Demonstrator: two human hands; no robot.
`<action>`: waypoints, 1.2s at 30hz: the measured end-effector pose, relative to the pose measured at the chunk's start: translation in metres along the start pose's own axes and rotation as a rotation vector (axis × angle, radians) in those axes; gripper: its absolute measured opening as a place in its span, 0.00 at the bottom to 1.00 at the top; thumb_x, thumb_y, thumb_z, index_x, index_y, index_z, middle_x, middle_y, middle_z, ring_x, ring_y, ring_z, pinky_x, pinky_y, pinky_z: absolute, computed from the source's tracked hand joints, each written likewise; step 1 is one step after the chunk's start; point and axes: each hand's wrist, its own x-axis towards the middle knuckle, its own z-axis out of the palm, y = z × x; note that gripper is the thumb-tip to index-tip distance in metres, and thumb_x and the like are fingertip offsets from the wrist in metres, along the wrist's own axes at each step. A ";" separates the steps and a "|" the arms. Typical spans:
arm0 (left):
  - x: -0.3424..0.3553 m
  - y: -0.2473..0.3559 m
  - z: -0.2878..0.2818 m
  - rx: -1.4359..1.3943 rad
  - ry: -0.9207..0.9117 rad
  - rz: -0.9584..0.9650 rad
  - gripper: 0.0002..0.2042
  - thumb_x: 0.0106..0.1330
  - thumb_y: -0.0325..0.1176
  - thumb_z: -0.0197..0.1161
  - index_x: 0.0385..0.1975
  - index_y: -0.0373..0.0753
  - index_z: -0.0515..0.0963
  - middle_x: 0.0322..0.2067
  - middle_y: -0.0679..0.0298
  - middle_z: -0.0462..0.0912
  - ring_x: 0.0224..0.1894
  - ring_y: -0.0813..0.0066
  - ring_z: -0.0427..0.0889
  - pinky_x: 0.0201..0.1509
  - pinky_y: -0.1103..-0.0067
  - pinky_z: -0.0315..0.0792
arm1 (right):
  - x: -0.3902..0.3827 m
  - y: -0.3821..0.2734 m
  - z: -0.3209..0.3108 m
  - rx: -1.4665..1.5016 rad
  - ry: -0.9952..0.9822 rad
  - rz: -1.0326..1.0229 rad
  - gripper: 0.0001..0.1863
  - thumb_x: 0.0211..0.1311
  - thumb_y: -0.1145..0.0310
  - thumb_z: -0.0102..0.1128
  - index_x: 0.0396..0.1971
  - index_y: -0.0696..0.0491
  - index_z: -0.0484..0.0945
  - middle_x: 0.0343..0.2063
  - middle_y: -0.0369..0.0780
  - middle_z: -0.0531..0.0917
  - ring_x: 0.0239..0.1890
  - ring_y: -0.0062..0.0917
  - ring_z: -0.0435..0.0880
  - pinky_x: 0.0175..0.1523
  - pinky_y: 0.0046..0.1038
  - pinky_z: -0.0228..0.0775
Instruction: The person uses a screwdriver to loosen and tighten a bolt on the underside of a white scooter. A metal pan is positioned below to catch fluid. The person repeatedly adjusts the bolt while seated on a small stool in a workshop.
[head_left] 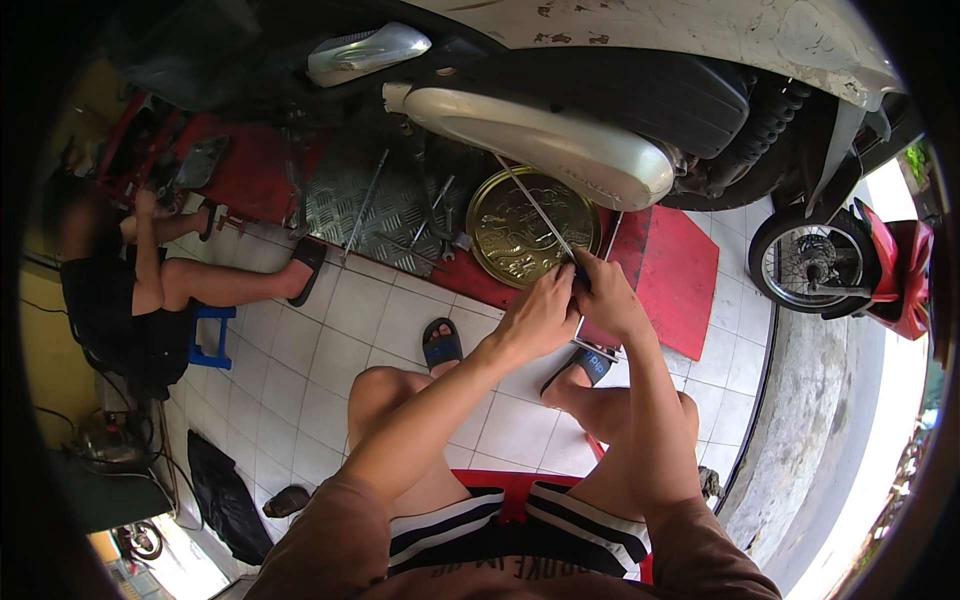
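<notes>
My left hand and my right hand are closed together around the dark handle of a long, thin screwdriver-like tool. Its steel shaft rises diagonally to the underside of the silver casing on a scooter; the tip's exact contact is hard to make out. Below the shaft lies a round, embossed gold-coloured tray. Left of that, a long metal rod and several wrenches rest on a patterned steel plate.
A red platform extends under the scooter. At left, a co-worker sits by a blue stool, hands on red machinery. A red motorbike's wheel stands right, beside a concrete ledge. Black fabric lies on the tiles.
</notes>
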 end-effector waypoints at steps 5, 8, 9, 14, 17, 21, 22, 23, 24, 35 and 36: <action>-0.001 -0.001 0.008 0.033 0.129 0.073 0.19 0.52 0.23 0.58 0.44 0.23 0.66 0.39 0.39 0.73 0.43 0.41 0.74 0.46 0.61 0.71 | 0.004 0.006 0.003 0.036 0.126 -0.130 0.16 0.46 0.77 0.56 0.39 0.62 0.77 0.24 0.56 0.78 0.31 0.51 0.79 0.35 0.43 0.72; -0.004 0.001 0.013 0.044 0.115 0.049 0.23 0.53 0.24 0.58 0.49 0.24 0.63 0.43 0.39 0.71 0.44 0.41 0.74 0.46 0.61 0.72 | 0.005 0.003 0.001 0.010 0.183 -0.165 0.14 0.44 0.77 0.56 0.35 0.61 0.79 0.23 0.55 0.78 0.29 0.51 0.79 0.33 0.41 0.72; -0.005 0.006 0.015 0.019 0.109 0.020 0.24 0.53 0.23 0.59 0.50 0.24 0.62 0.44 0.39 0.70 0.45 0.40 0.74 0.48 0.60 0.71 | 0.005 0.001 -0.001 -0.001 0.199 -0.174 0.14 0.43 0.77 0.56 0.34 0.61 0.79 0.23 0.55 0.78 0.29 0.50 0.79 0.33 0.40 0.72; -0.007 0.015 0.023 -0.264 0.264 0.014 0.28 0.54 0.24 0.61 0.54 0.28 0.58 0.49 0.39 0.68 0.47 0.46 0.75 0.47 0.64 0.72 | 0.007 -0.007 0.001 0.270 0.230 -0.204 0.11 0.47 0.77 0.55 0.32 0.62 0.80 0.18 0.47 0.78 0.20 0.33 0.79 0.30 0.31 0.71; -0.004 0.012 0.022 -0.527 0.140 -0.194 0.22 0.56 0.26 0.63 0.49 0.31 0.65 0.39 0.51 0.78 0.41 0.61 0.80 0.41 0.71 0.74 | 0.001 -0.011 -0.002 0.594 0.142 -0.028 0.09 0.53 0.76 0.52 0.32 0.63 0.79 0.15 0.40 0.75 0.19 0.20 0.74 0.27 0.26 0.68; -0.002 -0.001 0.027 -0.527 -0.057 -0.261 0.12 0.59 0.31 0.65 0.34 0.28 0.74 0.26 0.57 0.81 0.32 0.65 0.82 0.37 0.72 0.74 | 0.000 -0.013 -0.010 1.051 0.160 -0.071 0.13 0.58 0.71 0.49 0.32 0.66 0.78 0.11 0.32 0.67 0.15 0.15 0.66 0.22 0.20 0.60; -0.005 -0.006 0.031 -0.430 -0.078 -0.263 0.13 0.58 0.32 0.65 0.35 0.28 0.74 0.26 0.56 0.81 0.32 0.64 0.82 0.37 0.72 0.74 | 0.001 -0.012 -0.012 1.143 0.193 -0.113 0.14 0.58 0.70 0.49 0.32 0.66 0.79 0.11 0.32 0.67 0.15 0.15 0.66 0.21 0.19 0.59; -0.008 -0.012 0.035 -0.334 -0.098 -0.264 0.14 0.58 0.33 0.65 0.36 0.28 0.74 0.26 0.55 0.81 0.32 0.63 0.82 0.38 0.71 0.74 | 0.002 -0.011 -0.016 1.162 0.205 -0.105 0.18 0.60 0.66 0.48 0.34 0.68 0.77 0.10 0.31 0.65 0.14 0.15 0.63 0.23 0.19 0.58; -0.009 -0.009 0.035 -0.243 -0.128 -0.258 0.15 0.58 0.34 0.65 0.37 0.28 0.74 0.27 0.54 0.82 0.32 0.62 0.83 0.38 0.70 0.74 | 0.003 -0.005 -0.020 1.200 0.238 -0.116 0.20 0.64 0.60 0.45 0.34 0.65 0.77 0.10 0.30 0.63 0.14 0.16 0.60 0.25 0.20 0.56; -0.016 0.021 0.031 -0.074 -0.797 -0.284 0.21 0.53 0.48 0.65 0.32 0.33 0.82 0.26 0.51 0.82 0.32 0.67 0.81 0.41 0.73 0.73 | 0.005 0.021 -0.034 1.233 0.463 0.347 0.20 0.71 0.56 0.37 0.27 0.53 0.72 0.11 0.28 0.56 0.15 0.17 0.55 0.31 0.25 0.60; -0.014 0.025 0.028 -0.036 -0.822 -0.291 0.20 0.54 0.47 0.65 0.33 0.33 0.82 0.25 0.52 0.82 0.32 0.68 0.81 0.41 0.74 0.73 | 0.004 0.018 -0.036 1.223 0.474 0.348 0.20 0.71 0.56 0.37 0.27 0.53 0.72 0.11 0.28 0.56 0.15 0.17 0.55 0.31 0.25 0.60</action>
